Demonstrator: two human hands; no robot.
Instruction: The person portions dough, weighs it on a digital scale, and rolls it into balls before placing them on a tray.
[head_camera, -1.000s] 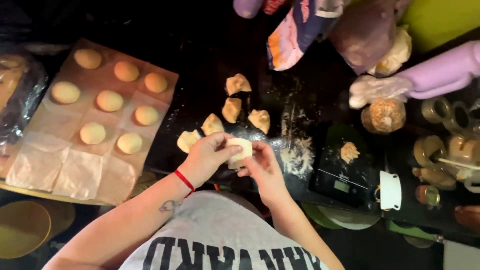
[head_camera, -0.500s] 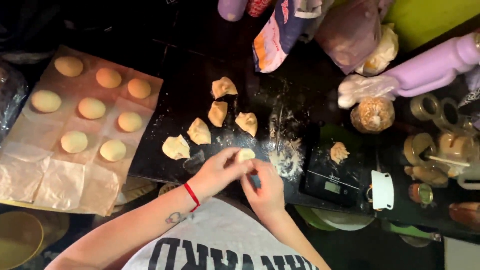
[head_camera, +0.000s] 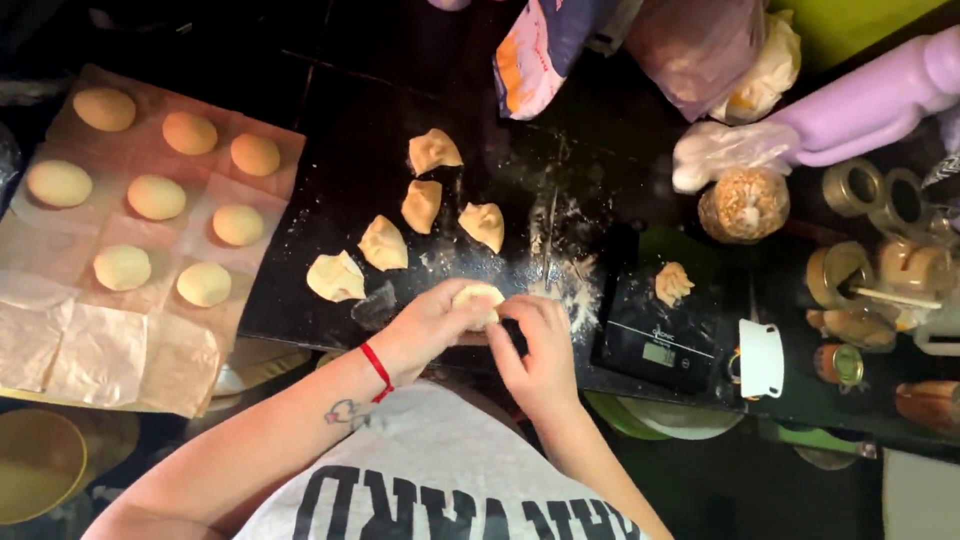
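We cup the dough piece (head_camera: 478, 297) between left hand (head_camera: 432, 325) and right hand (head_camera: 540, 345), just above the bench (head_camera: 330, 190) edge; both grips close gently around it. It looks soft, light, slightly tacky; we would pinch its edges.

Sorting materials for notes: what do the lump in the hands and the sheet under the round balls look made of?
Lump: pale raw dough, soft and matte, pinched between left hand and right hand. Sheet: probably baking paper, thin, tan, creased into squares.
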